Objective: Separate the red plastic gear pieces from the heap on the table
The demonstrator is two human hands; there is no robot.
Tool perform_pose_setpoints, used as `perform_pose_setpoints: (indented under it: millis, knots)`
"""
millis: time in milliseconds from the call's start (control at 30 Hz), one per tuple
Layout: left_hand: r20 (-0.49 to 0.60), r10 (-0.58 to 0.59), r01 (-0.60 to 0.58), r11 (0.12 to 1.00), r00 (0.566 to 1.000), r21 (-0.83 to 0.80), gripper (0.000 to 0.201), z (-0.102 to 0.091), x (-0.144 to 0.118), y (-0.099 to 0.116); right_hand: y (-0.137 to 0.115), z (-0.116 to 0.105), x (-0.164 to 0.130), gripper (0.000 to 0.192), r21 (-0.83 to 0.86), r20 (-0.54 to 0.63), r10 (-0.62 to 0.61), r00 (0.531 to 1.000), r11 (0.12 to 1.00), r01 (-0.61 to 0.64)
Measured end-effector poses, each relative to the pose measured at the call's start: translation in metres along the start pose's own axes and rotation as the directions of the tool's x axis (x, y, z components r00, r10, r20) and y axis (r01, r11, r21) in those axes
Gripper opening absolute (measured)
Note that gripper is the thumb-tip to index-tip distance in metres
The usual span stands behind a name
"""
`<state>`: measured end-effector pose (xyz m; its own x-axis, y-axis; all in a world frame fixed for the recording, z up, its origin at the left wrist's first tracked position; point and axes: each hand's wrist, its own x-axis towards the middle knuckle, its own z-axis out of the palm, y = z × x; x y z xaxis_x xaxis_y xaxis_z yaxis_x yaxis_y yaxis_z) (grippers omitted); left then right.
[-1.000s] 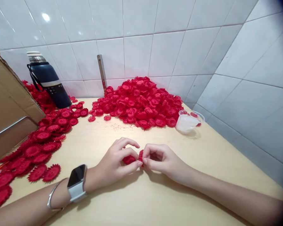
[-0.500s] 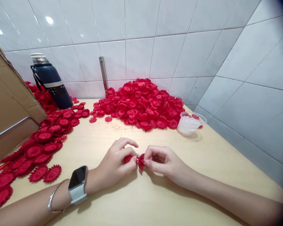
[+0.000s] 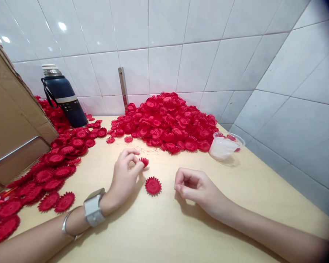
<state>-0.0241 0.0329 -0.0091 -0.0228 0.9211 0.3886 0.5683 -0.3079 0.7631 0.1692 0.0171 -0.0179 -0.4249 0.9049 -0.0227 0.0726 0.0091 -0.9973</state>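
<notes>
My left hand [image 3: 127, 171], with a watch and a bracelet on its wrist, pinches a small red flower-shaped piece [image 3: 144, 162] by its edge, just above the table [image 3: 164, 233]. Between my two hands a flat red toothed disc [image 3: 153, 186] lies face up, with a tiny hole at its middle. My right hand [image 3: 196, 186] hovers to the right of that disc with thumb and forefinger pressed together. Whatever those fingertips may hold is too small or hidden to make out.
A large heap of red flower pieces [image 3: 170, 122] rests against the tiled wall. To its right stands a clear plastic cup [image 3: 223, 148]. Bigger red discs [image 3: 56, 171] spread along the left, beside a cardboard box [image 3: 16, 102], a dark blue bottle [image 3: 67, 96] and an upright metal strip [image 3: 123, 86].
My hands have come apart from the red piece they shared. A red disc now lies between them, and my left hand has moved up and left, pinching a red flower piece.
</notes>
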Motion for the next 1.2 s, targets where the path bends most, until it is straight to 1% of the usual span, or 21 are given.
perform_pose_setpoints:
  millis: [67, 100, 167, 233, 300, 367, 467, 533, 567, 600, 667, 733, 800, 867, 933, 1000, 1100, 1133, 1200]
  knots:
    - [-0.01, -0.025, 0.024, 1.0, 1.0, -0.018, 0.022, -0.001, 0.003, -0.002, -0.001, 0.0, 0.0, 0.012, 0.005, -0.017, 0.005, 1.0, 1.0, -0.005]
    - [0.003, -0.01, 0.01, 1.0, 1.0, -0.023, 0.021, -0.001, 0.003, -0.002, -0.002, 0.001, 0.0, 0.012, 0.02, -0.032, 0.011, 0.999, 1.0, -0.01]
    - [0.077, 0.076, -0.075, 0.997, 0.994, -0.018, 0.017, -0.002, 0.0, 0.002, -0.003, 0.001, 0.001, 0.015, 0.049, -0.076, 0.013, 0.997, 0.999, -0.009]
    - [0.175, 0.22, -0.227, 0.973, 0.96, 0.025, 0.015, -0.002, -0.007, 0.008, -0.004, 0.001, 0.001, 0.022, 0.041, -0.097, -0.025, 0.995, 0.999, 0.029]
    - [0.243, 0.317, -0.342, 0.937, 0.917, 0.066, 0.016, -0.002, -0.013, 0.013, -0.005, 0.001, 0.001, 0.03, 0.003, -0.055, -0.07, 0.996, 0.998, 0.071]
    - [0.277, 0.368, -0.404, 0.911, 0.888, 0.085, 0.016, -0.002, -0.016, 0.016, -0.006, 0.001, 0.0, 0.033, -0.008, 0.017, -0.078, 0.997, 0.997, 0.078]
    - [0.316, 0.428, -0.471, 0.879, 0.847, 0.072, 0.016, -0.002, -0.017, 0.017, -0.008, 0.003, -0.002, 0.027, -0.005, 0.089, -0.056, 0.994, 0.998, 0.057]
    - [0.331, 0.453, -0.496, 0.867, 0.828, 0.053, 0.015, -0.002, -0.017, 0.017, -0.009, 0.004, -0.002, 0.022, -0.033, 0.102, -0.05, 0.993, 0.998, 0.054]
    - [0.329, 0.452, -0.493, 0.869, 0.829, 0.049, 0.015, -0.002, -0.016, 0.016, -0.01, 0.004, -0.002, 0.022, -0.054, 0.1, -0.049, 0.994, 0.997, 0.055]
    - [0.315, 0.44, -0.478, 0.877, 0.841, 0.051, 0.015, -0.002, -0.016, 0.015, -0.011, 0.005, -0.002, 0.022, -0.074, 0.094, -0.05, 0.994, 0.996, 0.057]
    - [0.261, 0.375, -0.405, 0.912, 0.89, 0.072, 0.015, -0.001, -0.014, 0.013, -0.012, 0.005, -0.002, 0.025, -0.1, 0.073, -0.051, 0.996, 0.993, 0.059]
    - [0.199, 0.286, -0.308, 0.947, 0.937, 0.088, 0.015, 0.0, -0.012, 0.01, -0.012, 0.005, -0.002, 0.026, -0.099, 0.059, -0.05, 0.997, 0.994, 0.055]
    - [0.168, 0.212, -0.229, 0.969, 0.963, 0.09, 0.015, 0.001, -0.01, 0.009, -0.011, 0.004, -0.002, 0.025, -0.089, 0.025, -0.041, 0.999, 0.995, 0.043]
    - [0.156, 0.175, -0.19, 0.978, 0.972, 0.084, 0.017, 0.002, -0.01, 0.009, -0.007, 0.004, -0.002, 0.024, -0.087, -0.034, -0.038, 0.999, 0.996, 0.035]
    - [0.151, 0.164, -0.177, 0.981, 0.975, 0.077, 0.017, 0.003, -0.01, 0.009, -0.004, 0.004, -0.002, 0.023, -0.091, -0.08, -0.043, 0.996, 0.995, 0.036]
    - [0.141, 0.145, -0.155, 0.986, 0.979, 0.064, 0.017, 0.003, -0.009, 0.007, -0.001, 0.003, -0.004, 0.024, -0.085, -0.076, -0.046, 0.996, 0.996, 0.039]
    - [0.1, 0.077, -0.082, 0.996, 0.992, 0.046, 0.019, 0.002, -0.004, 0.0, 0.0, 0.003, -0.007, 0.027, -0.06, -0.038, -0.046, 0.998, 0.997, 0.044]
    - [0.093, 0.065, -0.069, 0.997, 0.994, 0.042, 0.019, 0.002, -0.003, -0.002, -0.001, 0.003, -0.008, 0.028, -0.054, -0.041, -0.045, 0.998, 0.998, 0.043]
    - [0.108, 0.065, -0.069, 0.997, 0.992, 0.031, 0.018, 0.001, -0.001, -0.005, -0.001, 0.003, -0.006, 0.03, -0.054, -0.107, -0.033, 0.994, 0.998, 0.028]
